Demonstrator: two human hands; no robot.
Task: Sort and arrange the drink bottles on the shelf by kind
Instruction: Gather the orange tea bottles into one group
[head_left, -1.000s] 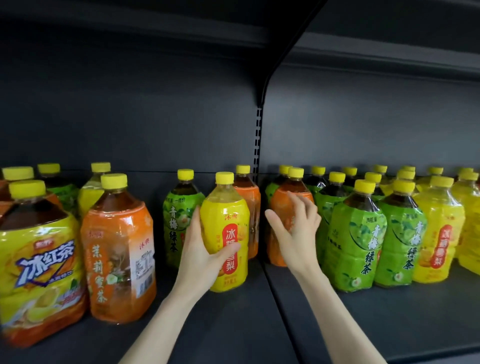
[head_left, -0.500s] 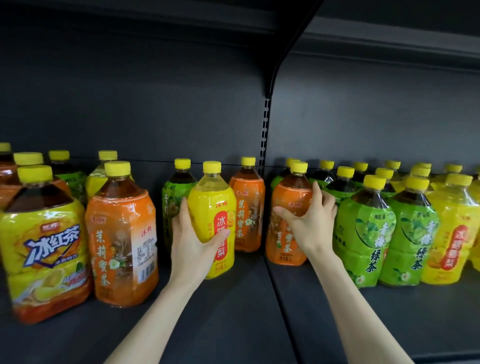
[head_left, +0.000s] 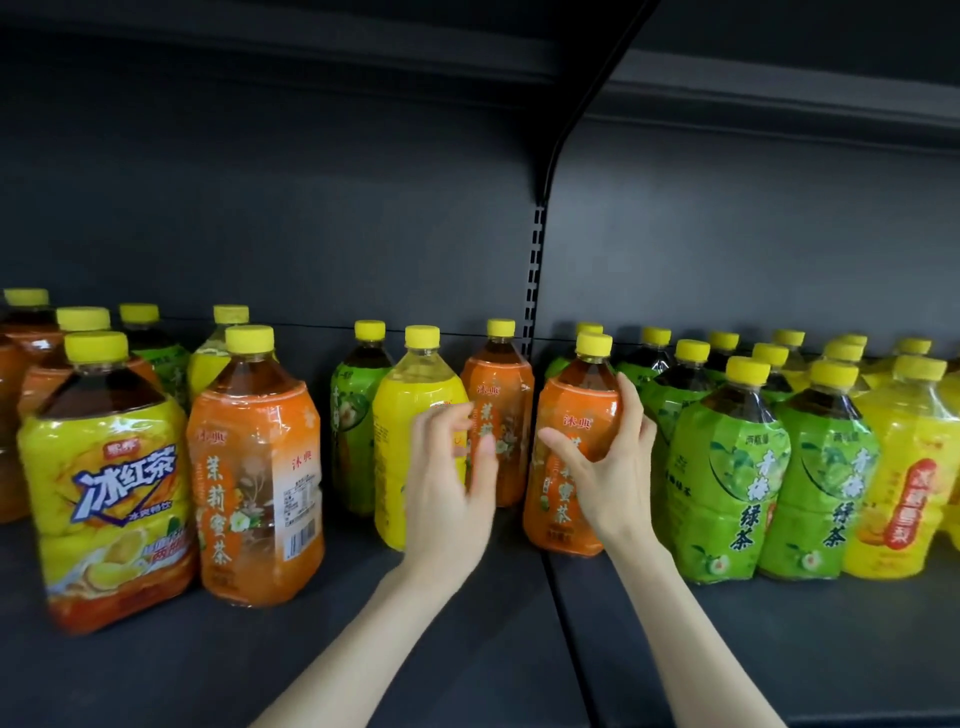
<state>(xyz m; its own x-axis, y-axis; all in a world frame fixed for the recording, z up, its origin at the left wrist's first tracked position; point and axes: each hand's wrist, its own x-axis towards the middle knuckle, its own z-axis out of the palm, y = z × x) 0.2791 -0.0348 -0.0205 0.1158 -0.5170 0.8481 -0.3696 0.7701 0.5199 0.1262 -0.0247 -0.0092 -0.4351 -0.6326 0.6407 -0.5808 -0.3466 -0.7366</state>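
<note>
Your right hand (head_left: 605, 457): clamped on orange-label bottle (head_left: 571, 441) | your left hand (head_left: 449, 467): fingers apart, blurred, before yellow-label bottle (head_left: 410, 415) | shelf (head_left: 415, 649): bottles upright

left hand (head_left: 451, 480) motion-blurred, grip unclear | yellow bottle (head_left: 410, 441) label hidden behind it | far-right bottle (head_left: 953, 457) cut by edge | rear bottles (head_left: 789, 358) show caps only | left rear bottle (head_left: 21, 364) cropped

Dark grey metal shelving (head_left: 260, 649), slotted upright (head_left: 535, 280)
</note>
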